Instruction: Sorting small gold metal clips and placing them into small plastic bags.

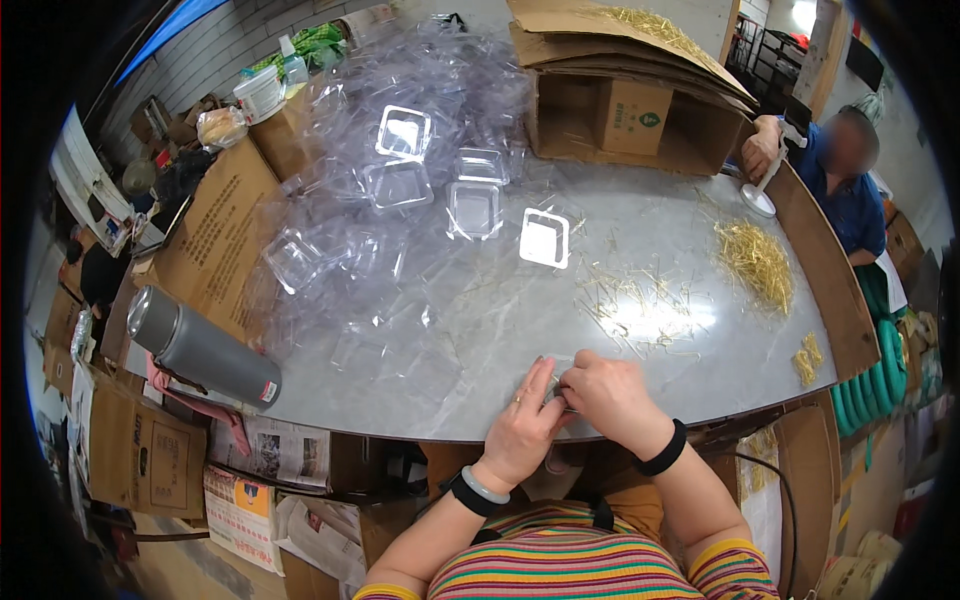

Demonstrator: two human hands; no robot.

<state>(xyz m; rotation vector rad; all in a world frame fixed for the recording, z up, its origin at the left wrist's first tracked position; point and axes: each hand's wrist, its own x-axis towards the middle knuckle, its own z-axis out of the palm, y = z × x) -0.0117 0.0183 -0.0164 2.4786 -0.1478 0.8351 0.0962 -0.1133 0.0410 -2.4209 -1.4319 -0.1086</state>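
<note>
Both my hands meet at the front edge of the grey table (480, 340). My left hand (522, 425) has its fingers pressed together, the index stretched forward. Against it, my right hand (605, 395) is closed in a pinch with curled fingers. Whatever lies between the fingertips is small and mostly hidden; I cannot make it out. Just beyond my right hand, thin gold-coloured wire-like pieces (640, 310) lie scattered. A clear plastic tray (544, 240) sits farther off, apart from my hands.
Clear plastic containers (390, 180) pile up on the left and back. A grey bottle (205, 350) stands front left. An open cardboard box (630, 120) is at the back. A gold heap (755, 268) lies on the right, beside a cardboard edge (820, 265). Another person (850, 190) sits there, holding a white stand (762, 195).
</note>
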